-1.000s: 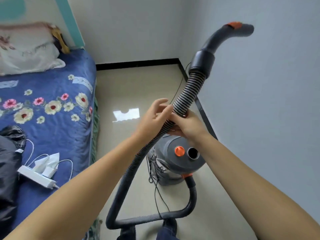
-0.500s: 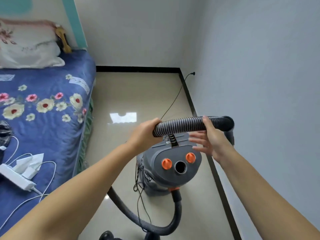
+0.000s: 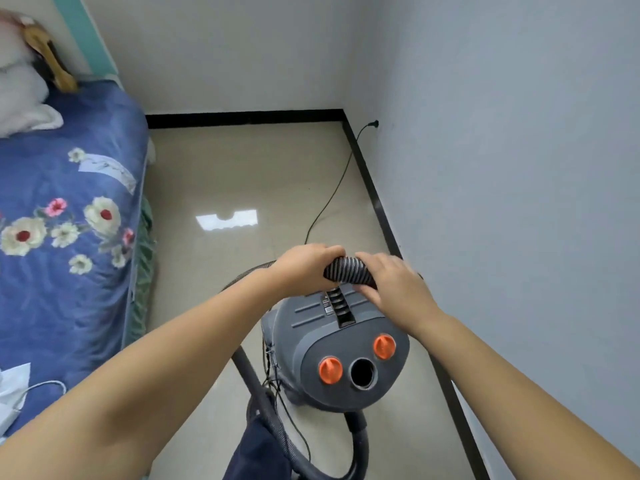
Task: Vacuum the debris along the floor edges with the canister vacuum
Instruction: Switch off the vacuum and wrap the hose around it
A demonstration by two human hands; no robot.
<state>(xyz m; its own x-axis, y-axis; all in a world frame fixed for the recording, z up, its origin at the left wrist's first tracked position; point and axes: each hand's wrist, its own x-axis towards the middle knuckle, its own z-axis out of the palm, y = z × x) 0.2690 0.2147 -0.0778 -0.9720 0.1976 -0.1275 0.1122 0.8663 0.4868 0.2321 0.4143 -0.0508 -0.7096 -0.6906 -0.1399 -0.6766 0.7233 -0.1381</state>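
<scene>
- While both hands grip the hose, floor (image 3: 242,174) takes up most of the view beyond the fingers, beige and glossy, black baseboard (image 3: 372,188) along its edges where it meets the grey walls.
- bed (image 3: 69,209) well left of the left fingers, blue floral cover, white pillow at the far end.
- canister vacuum (image 3: 332,348) directly below the fingers, grey, standing on the floor near the right-hand baseboard; two orange knobs and a round open port on its top.
- hose (image 3: 348,271) ribbed, grey-black, held level just above the canister; another stretch loops from the canister's near side round to the left.
- left hand (image 3: 304,268) fingers curled tight around the hose, knuckles up.
- right hand (image 3: 394,285) just beside it, fingers wrapped over the hose, thumb underneath.
- power cord (image 3: 332,199) thin, black, beyond the fingers, running across the floor to a plug in the right wall.
</scene>
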